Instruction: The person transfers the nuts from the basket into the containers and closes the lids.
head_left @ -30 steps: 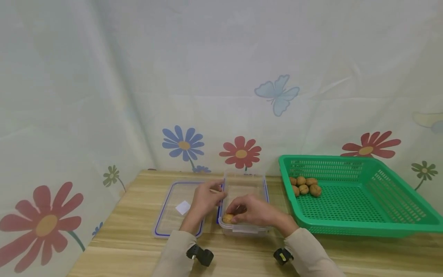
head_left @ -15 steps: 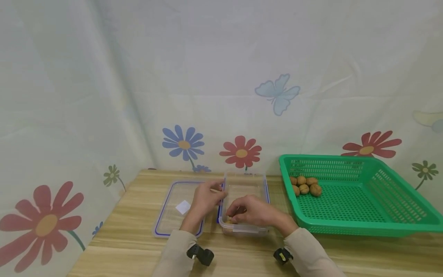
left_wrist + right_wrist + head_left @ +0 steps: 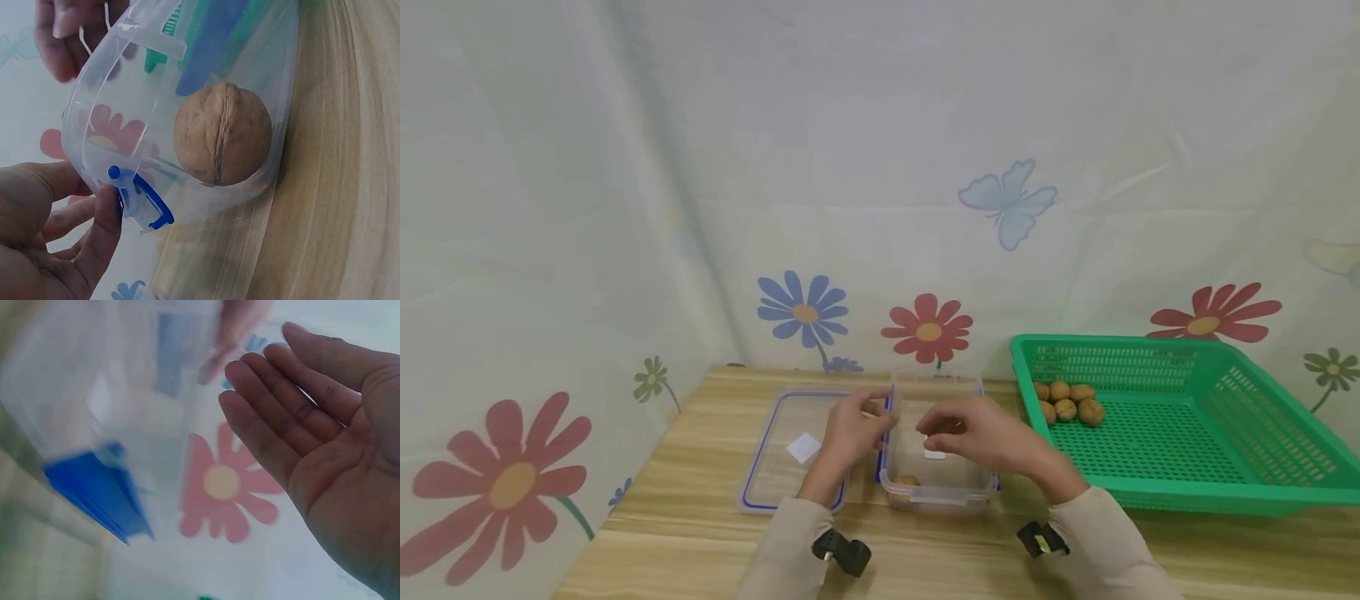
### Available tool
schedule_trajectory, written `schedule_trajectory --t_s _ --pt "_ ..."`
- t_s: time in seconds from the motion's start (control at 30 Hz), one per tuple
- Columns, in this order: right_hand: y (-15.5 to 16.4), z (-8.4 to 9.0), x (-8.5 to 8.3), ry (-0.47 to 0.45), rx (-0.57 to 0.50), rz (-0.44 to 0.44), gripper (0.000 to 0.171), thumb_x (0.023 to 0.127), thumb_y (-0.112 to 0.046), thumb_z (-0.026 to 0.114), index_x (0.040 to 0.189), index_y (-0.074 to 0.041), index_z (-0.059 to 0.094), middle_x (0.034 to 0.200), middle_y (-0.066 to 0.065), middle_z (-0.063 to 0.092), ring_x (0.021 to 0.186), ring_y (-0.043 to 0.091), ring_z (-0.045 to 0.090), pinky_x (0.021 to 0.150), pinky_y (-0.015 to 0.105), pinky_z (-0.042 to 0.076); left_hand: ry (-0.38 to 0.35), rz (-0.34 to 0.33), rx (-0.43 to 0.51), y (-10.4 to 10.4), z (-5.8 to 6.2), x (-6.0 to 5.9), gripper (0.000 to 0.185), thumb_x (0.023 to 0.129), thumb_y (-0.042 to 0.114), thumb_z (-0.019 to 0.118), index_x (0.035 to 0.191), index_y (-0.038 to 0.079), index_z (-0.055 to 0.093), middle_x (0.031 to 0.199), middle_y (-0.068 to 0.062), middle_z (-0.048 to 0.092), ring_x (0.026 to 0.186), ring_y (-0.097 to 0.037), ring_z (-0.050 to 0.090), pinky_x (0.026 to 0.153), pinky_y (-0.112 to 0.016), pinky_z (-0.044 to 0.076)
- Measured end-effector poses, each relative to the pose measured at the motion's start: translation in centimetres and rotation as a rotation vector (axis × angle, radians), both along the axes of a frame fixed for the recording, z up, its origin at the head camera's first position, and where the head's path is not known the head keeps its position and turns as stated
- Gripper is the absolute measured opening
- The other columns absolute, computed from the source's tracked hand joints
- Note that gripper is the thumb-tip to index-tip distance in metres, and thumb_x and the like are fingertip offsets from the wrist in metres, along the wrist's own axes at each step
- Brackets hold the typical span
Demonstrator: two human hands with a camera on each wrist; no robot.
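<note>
A clear plastic container (image 3: 977, 483) with blue clasps stands on the wooden table. One walnut (image 3: 908, 480) lies in its near left corner, and shows large through the wall in the left wrist view as walnut (image 3: 222, 144). My left hand (image 3: 874, 417) holds the container's left rim, its thumb (image 3: 103, 228) against a blue clasp (image 3: 140, 203). My right hand (image 3: 937, 426) hovers above the container, holding nothing. The right wrist view shows its bare palm (image 3: 325, 456) with fingers straight.
The container's flat lid (image 3: 790, 450) lies to the left of it. A green mesh basket (image 3: 1210, 442) stands to the right with several walnuts (image 3: 1066, 402) in its far left corner. A flowered cloth hangs behind the table.
My right hand let go of the walnut in the container's near corner, then rose and drew back toward the right. The left hand stayed on the rim.
</note>
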State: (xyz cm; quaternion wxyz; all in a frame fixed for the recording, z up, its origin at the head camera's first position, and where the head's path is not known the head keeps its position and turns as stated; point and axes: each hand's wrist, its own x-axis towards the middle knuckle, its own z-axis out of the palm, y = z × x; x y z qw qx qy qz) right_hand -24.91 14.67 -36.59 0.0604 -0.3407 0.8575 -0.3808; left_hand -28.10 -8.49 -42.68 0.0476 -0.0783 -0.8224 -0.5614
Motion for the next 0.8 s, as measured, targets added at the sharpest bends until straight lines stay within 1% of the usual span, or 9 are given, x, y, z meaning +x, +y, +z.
schedule_trajectory --t_s 0.13,0.3,0.43,0.53,0.6,0.7,0.73,0.77,0.8 --pt "1.6 1.6 0.4 0.086 -0.008 -0.025 0.019 0.103 -0.018 0.073 0.118 -0.007 0.078 0.11 -0.001 0.076 0.1 0.014 0.072 0.089 0.032 0.063 -0.001 0.006 0.009 0.1 0.0 0.1 0.043 0.094 0.001 0.075 0.136 -0.002 0.068 0.092 -0.014 0.072 0.054 -0.018 0.066 0.058 -0.045 0.066" --pt "3.8 3.8 0.9 0.117 0.017 -0.079 0.02 0.103 -0.02 0.073 0.12 -0.008 0.078 0.112 -0.001 0.076 0.1 0.014 0.073 0.088 0.033 0.064 -0.001 0.017 0.01 0.1 0.0 0.3 0.042 0.093 0.001 0.075 0.135 -0.002 0.069 0.092 -0.014 0.071 0.052 -0.018 0.065 0.056 -0.043 0.065" --pt "5.3 5.4 1.0 0.175 0.066 -0.129 0.02 0.102 -0.019 0.075 0.12 -0.01 0.078 0.11 -0.004 0.075 0.099 0.013 0.071 0.088 0.036 0.064 -0.003 0.025 0.013 0.1 0.1 0.3 0.042 0.093 0.001 0.075 0.135 -0.001 0.069 0.091 -0.014 0.07 0.051 -0.015 0.064 0.056 -0.043 0.066" --pt "6.5 6.1 0.7 0.174 0.084 -0.168 0.021 0.103 -0.021 0.074 0.121 -0.011 0.077 0.11 -0.004 0.074 0.093 0.015 0.07 0.083 0.036 0.064 -0.005 0.029 0.012 0.1 0.1 0.2 0.042 0.094 0.001 0.075 0.135 -0.001 0.069 0.091 -0.014 0.07 0.05 -0.014 0.063 0.056 -0.043 0.066" --pt "7.3 6.4 0.4 0.124 0.078 -0.197 0.024 0.104 -0.025 0.072 0.124 -0.012 0.075 0.112 -0.002 0.074 0.08 0.018 0.071 0.078 0.037 0.062 -0.011 0.032 0.011 0.0 0.1 0.1 0.042 0.094 0.001 0.076 0.135 -0.001 0.069 0.091 -0.014 0.07 0.05 -0.014 0.063 0.056 -0.042 0.066" --pt "8.6 6.7 -0.2 0.092 0.07 -0.217 0.029 0.107 -0.03 0.068 0.129 -0.012 0.074 0.12 0.003 0.074 0.088 0.023 0.073 0.085 0.045 0.063 -0.016 0.027 0.013 0.0 0.0 0.0 0.042 0.095 0.001 0.075 0.136 -0.001 0.069 0.09 -0.013 0.07 0.05 -0.014 0.063 0.056 -0.042 0.066" --pt "9.1 6.7 -0.4 0.094 0.07 -0.219 0.031 0.107 -0.031 0.067 0.13 -0.011 0.074 0.123 0.005 0.074 0.095 0.024 0.074 0.092 0.049 0.061 -0.018 0.026 0.012 0.0 0.0 0.0 0.042 0.095 0.001 0.075 0.136 -0.001 0.068 0.09 -0.013 0.069 0.05 -0.014 0.063 0.056 -0.042 0.066" --pt "9.5 6.7 -0.7 0.089 0.067 -0.222 0.032 0.108 -0.031 0.066 0.131 -0.011 0.073 0.126 0.006 0.073 0.098 0.027 0.074 0.095 0.053 0.06 -0.017 0.023 0.012 0.0 0.0 0.0 0.042 0.095 0.001 0.075 0.136 -0.001 0.068 0.09 -0.013 0.069 0.05 -0.014 0.063 0.056 -0.042 0.066" --pt "9.9 6.8 -0.9 0.098 0.065 -0.219 0.032 0.108 -0.03 0.066 0.131 -0.009 0.073 0.127 0.007 0.073 0.108 0.029 0.072 0.097 0.055 0.059 -0.015 0.019 0.011 0.0 0.0 0.0 0.042 0.095 0.001 0.075 0.137 -0.001 0.068 0.09 -0.013 0.069 0.049 -0.014 0.063 0.056 -0.042 0.066"
